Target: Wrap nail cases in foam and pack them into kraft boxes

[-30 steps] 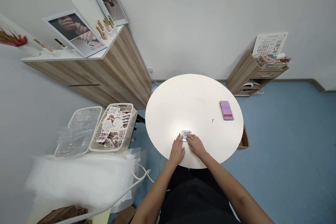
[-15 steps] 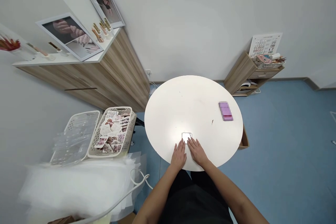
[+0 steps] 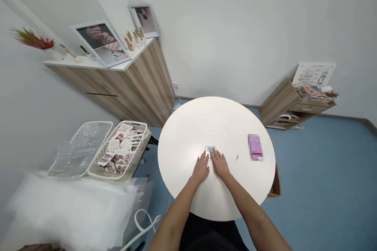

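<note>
A small clear-edged packet with a row of silvery nail shapes lies flat on the round white table. My left hand rests at its near left edge, palm down, fingers stretched out. At the near right edge, my right hand lies flat in the same way, fingertips touching the packet. Neither hand is wrapped around anything. To the right on the tabletop is a purple rectangular item, its details blurred. A small dark scrap sits between that item and my right hand.
Left of the table, a white basket holds many nail cards, beside another with clear plastic sleeves. White sheets are stacked nearer. A wooden cabinet bears framed pictures and bottles. A small shelf unit stands at the back right.
My view has tilted and shifted, so the table appears lower and more of it shows in front of me. The packet now shows its silvery nail shapes instead of bright glare. Both hands stay flat beside it.
</note>
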### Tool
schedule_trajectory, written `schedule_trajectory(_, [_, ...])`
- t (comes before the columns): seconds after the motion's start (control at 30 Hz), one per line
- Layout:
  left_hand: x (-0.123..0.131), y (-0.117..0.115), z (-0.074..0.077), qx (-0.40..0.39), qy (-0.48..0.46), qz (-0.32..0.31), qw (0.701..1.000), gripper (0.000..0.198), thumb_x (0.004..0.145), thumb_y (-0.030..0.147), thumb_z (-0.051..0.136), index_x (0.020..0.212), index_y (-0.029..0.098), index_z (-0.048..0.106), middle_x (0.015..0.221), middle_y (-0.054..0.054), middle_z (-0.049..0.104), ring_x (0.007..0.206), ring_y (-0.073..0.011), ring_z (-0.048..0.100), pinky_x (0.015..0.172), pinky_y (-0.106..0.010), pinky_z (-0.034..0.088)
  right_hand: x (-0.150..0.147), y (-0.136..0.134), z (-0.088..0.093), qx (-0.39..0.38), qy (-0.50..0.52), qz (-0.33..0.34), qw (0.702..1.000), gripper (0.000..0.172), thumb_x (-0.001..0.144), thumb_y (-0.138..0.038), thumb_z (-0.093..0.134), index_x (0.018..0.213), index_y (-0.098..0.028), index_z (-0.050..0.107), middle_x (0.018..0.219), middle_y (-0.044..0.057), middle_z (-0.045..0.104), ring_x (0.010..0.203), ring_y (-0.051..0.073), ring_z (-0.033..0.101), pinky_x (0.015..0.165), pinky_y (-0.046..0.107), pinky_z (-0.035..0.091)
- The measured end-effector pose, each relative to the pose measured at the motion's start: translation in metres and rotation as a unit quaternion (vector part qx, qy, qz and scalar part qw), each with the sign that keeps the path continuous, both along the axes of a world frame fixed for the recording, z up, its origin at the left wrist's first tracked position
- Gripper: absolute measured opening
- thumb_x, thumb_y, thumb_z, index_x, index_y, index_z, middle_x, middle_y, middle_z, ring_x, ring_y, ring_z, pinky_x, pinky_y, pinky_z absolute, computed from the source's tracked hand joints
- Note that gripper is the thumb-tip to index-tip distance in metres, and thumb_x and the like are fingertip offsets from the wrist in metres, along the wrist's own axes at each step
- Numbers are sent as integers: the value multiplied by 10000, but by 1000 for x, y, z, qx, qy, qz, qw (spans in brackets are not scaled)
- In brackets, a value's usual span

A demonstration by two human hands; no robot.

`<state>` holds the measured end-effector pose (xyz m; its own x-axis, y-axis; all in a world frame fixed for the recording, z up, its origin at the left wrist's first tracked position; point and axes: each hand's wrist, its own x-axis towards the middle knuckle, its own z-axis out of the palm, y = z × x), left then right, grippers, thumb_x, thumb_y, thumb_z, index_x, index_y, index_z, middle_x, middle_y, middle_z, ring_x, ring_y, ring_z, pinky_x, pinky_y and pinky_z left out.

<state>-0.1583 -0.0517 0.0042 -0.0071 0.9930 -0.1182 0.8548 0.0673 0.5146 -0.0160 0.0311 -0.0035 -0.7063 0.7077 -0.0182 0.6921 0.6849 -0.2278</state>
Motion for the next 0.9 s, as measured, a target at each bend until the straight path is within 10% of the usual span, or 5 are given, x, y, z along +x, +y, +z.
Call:
schedule_trajectory(0.17, [-3,15,9,-4,15,83,996,601,817,141,431,1417,151,394,1563,-176,281,1462,-303,214,1145,-601,227,6,26,-2,3,-5,13,1000,644,858,-140,369,1495,-229,334,1555,104,327,1396,310,337,1104,543,279])
schedule_trajectory(0.3, [-24,-18,17,53,29,168,984,435,840,112,408,1236,205,559,1430,-117,505,1403,-267,362,1153,-602,230,5,33,0,7,4,29,1000,541,902,-218,355,1436,-177,423,1521,158,373,1414,338,300,1118,585,217])
schedule_trajectory(0.63, [-107,-196,66,162,106,435,880,249,941,221,407,1049,218,630,1042,-70,663,1040,-227,595,995,-469,451,-116,-34,34,0,141,260,955,439,958,-250,318,1361,-159,467,1413,170,492,1331,297,415,1092,522,312])
schedule_trajectory(0.9, [-145,-352,48,135,182,574,787,326,949,278,392,1206,186,569,1210,-117,622,1164,-258,567,1008,-458,474,-226,-177,79,-27,192,445,874,389,959,-234,377,1314,-157,517,1313,146,555,1217,268,507,1050,479,411])
